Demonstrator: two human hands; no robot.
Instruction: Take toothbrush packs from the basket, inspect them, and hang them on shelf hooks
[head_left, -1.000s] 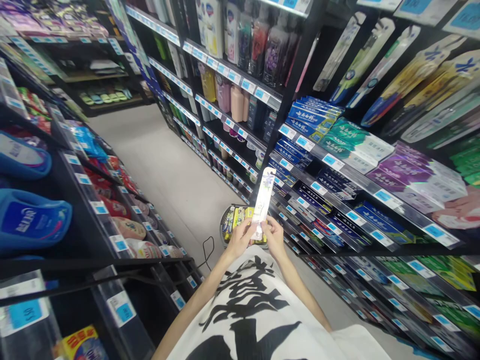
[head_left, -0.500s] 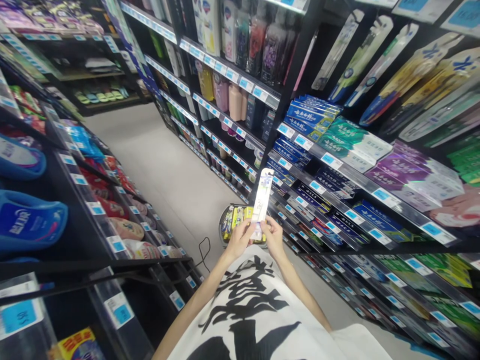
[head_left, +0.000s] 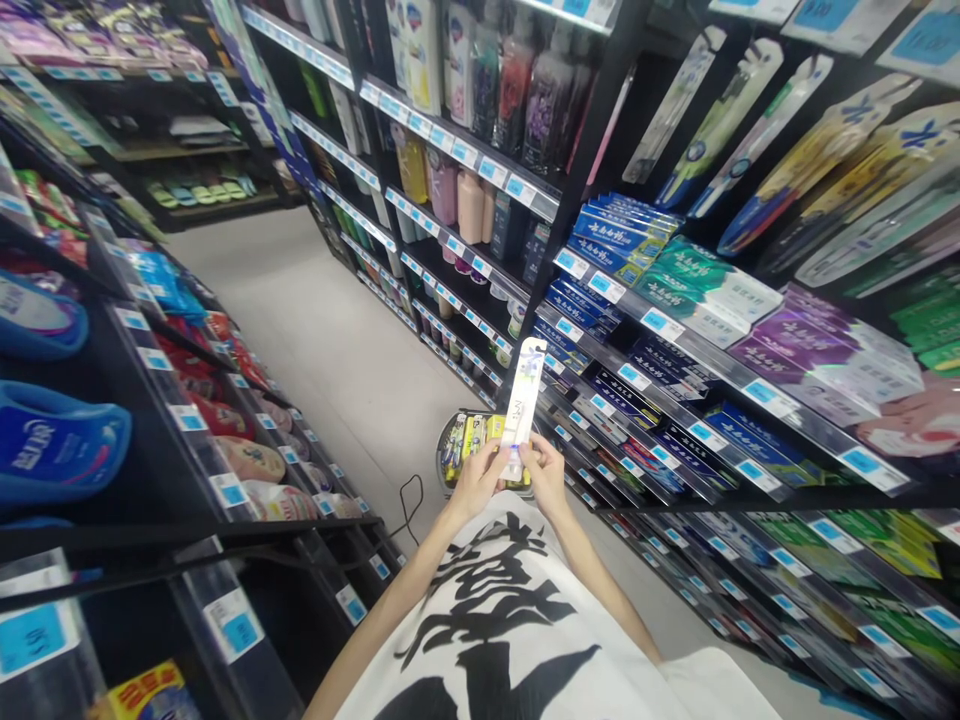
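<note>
Between my two hands, in front of my chest, is a packaged toothbrush [head_left: 525, 395] in a long white pack with a hang hole at its top. My left hand [head_left: 481, 480] pinches the lower left edge of the pack. On the lower right edge, the fingers of my right hand [head_left: 546, 472] are closed too. The pack points away from me, tilted slightly to the right. Below it stands a dark basket [head_left: 442, 455] with several yellow and black packs [head_left: 471, 438] inside, partly hidden by my hands and the toothbrush pack.
To the right, a shelf holds toothpaste boxes [head_left: 619, 235] with hanging toothbrushes [head_left: 787, 180] above. Bottles [head_left: 517, 85] fill the shelf ahead. Blue detergent bottles [head_left: 56, 445] and bagged goods line the left shelf. A black cord [head_left: 407, 505] lies on the grey aisle floor [head_left: 322, 330].
Almost nothing differs. The toothbrush pack has turned very slightly in my hands, and the view has shifted a little.
</note>
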